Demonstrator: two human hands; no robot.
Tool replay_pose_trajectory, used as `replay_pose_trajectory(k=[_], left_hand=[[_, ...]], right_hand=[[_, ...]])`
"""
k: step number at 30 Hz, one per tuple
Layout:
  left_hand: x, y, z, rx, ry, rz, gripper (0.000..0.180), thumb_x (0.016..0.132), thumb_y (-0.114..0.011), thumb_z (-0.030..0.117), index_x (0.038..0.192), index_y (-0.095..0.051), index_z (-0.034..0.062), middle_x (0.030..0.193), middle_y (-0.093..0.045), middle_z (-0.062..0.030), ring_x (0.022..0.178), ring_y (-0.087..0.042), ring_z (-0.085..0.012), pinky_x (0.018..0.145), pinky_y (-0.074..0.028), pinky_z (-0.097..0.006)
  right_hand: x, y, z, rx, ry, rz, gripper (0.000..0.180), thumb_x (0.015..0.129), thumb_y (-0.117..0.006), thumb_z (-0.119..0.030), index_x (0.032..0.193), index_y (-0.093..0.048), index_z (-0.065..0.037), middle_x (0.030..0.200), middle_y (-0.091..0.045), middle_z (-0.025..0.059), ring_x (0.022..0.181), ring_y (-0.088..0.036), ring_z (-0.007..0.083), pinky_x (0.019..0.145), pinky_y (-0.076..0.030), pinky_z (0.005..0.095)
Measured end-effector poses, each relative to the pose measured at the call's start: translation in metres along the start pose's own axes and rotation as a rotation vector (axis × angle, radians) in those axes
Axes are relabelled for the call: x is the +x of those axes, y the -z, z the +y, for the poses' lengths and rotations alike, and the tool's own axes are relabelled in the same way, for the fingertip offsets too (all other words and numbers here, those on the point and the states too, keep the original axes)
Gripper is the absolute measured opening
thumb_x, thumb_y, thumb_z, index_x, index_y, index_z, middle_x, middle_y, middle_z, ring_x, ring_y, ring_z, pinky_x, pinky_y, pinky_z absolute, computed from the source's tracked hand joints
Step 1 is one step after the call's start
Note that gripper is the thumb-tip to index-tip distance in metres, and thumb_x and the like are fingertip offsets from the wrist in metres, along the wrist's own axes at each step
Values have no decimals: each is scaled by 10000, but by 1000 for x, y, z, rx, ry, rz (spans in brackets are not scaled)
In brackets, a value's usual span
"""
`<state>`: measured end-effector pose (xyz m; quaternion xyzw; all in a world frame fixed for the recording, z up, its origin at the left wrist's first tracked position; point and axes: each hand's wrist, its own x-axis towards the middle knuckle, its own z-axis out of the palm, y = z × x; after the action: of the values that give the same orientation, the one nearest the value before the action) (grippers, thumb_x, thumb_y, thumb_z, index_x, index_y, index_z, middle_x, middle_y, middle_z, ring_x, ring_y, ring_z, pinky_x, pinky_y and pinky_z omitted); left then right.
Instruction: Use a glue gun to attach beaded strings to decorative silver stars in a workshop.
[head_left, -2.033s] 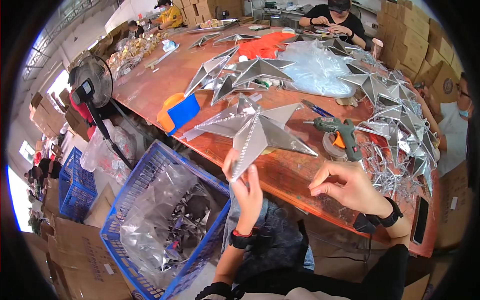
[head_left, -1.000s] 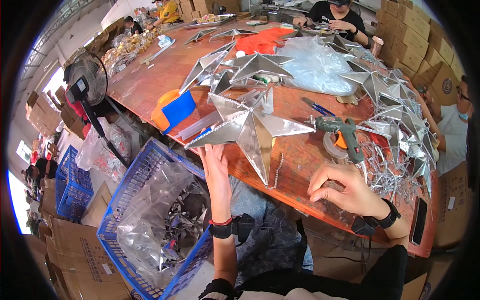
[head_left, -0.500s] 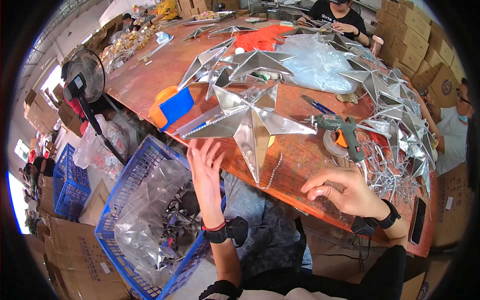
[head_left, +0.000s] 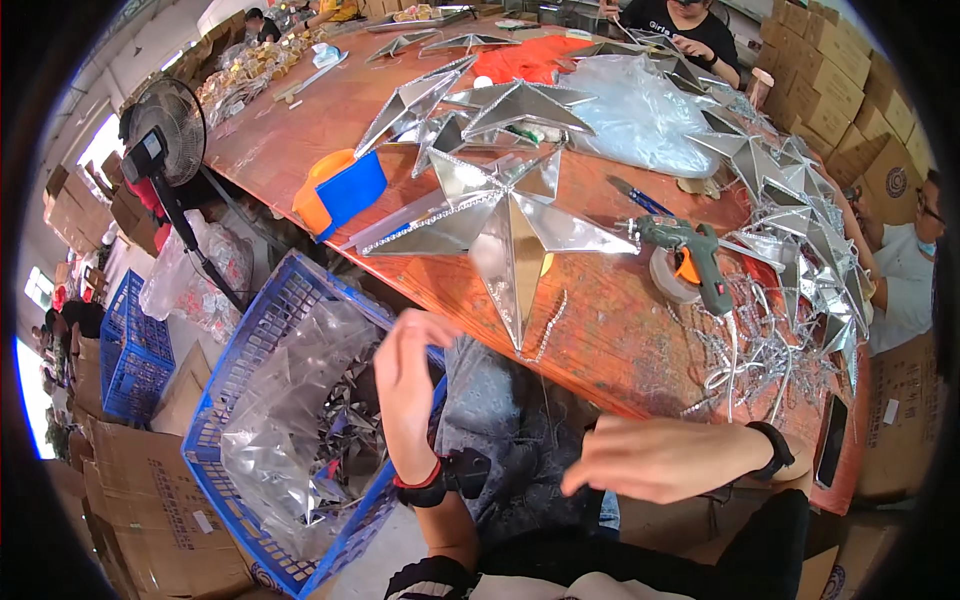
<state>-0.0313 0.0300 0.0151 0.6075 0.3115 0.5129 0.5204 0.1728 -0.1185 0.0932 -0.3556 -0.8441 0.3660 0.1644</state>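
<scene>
A large silver star (head_left: 518, 255) lies on the table's near edge, one arm edged with a strip of beads. A loose bead chain (head_left: 553, 325) trails by its lowest point. My left hand (head_left: 408, 365) hovers over the rim of the blue crate, nearest the star's lower left, fingers loosely bent and holding nothing visible. Lower right, just off the table edge, my right hand (head_left: 655, 462) hangs palm down over my lap, fingers stretched leftward and slightly blurred, with nothing seen in them. A green glue gun (head_left: 690, 258) lies beside the star's right tip, next to a tape roll (head_left: 668, 275).
The blue crate (head_left: 232, 375) at left holds plastic and silver pieces. On the table (head_left: 620, 350) are an orange-and-blue holder (head_left: 345, 195), more silver stars (head_left: 525, 108), tangled bead chains (head_left: 760, 360) and a phone (head_left: 832, 440). A fan (head_left: 165, 150) stands left; co-workers sit far and right.
Both hands have drawn back toward me: the left lower, off the star's edge, its spread fingers now bent; the right lower and leftward off the table. The star stays on the table.
</scene>
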Motion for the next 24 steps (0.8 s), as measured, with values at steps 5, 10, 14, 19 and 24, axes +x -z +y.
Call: replay_pose_trajectory(k=[5,10,14,19,24], left_hand=[[-6,-16,0,60,122,-262,297,964,-434,236,860,-552,-16,796,-596,-66,776,-556,-111,699,-424,-252],[-9,-30,-1,-45,105,-413,306,935,-511,265,1007,-563,-27,888,-610,-59,694,-557,-112,642,-438,-243],[-7,-31,-2,-77,229,-511,295,931,-519,260,1002,-576,-20,851,-626,-54,644,-529,-90,585,-418,-229],[-3,-23,5,-45,216,-642,310,962,-422,227,871,-582,-24,770,-639,-84,576,-498,-82,545,-409,-218],[-3,-18,8,-27,283,-691,324,971,-389,206,824,-577,-14,765,-638,-90,567,-491,-81,544,-412,-222]], right_hand=[[-23,-20,19,17,40,-274,285,804,-508,-52,1088,-526,-53,1065,-489,76,1020,-472,235,810,-443,350],[-12,1,5,-152,-68,19,141,887,-496,-72,1018,-541,-50,893,-562,84,856,-573,245,717,-473,324],[-10,15,-20,9,-365,438,117,860,-539,-23,974,-559,-44,826,-581,93,730,-601,232,660,-470,310],[-16,27,-24,-159,-451,692,175,860,-457,31,979,-545,-62,783,-550,101,748,-596,228,656,-456,305],[-32,53,-2,-330,-544,753,262,797,-414,110,966,-545,-41,768,-521,100,711,-564,201,629,-440,311]])
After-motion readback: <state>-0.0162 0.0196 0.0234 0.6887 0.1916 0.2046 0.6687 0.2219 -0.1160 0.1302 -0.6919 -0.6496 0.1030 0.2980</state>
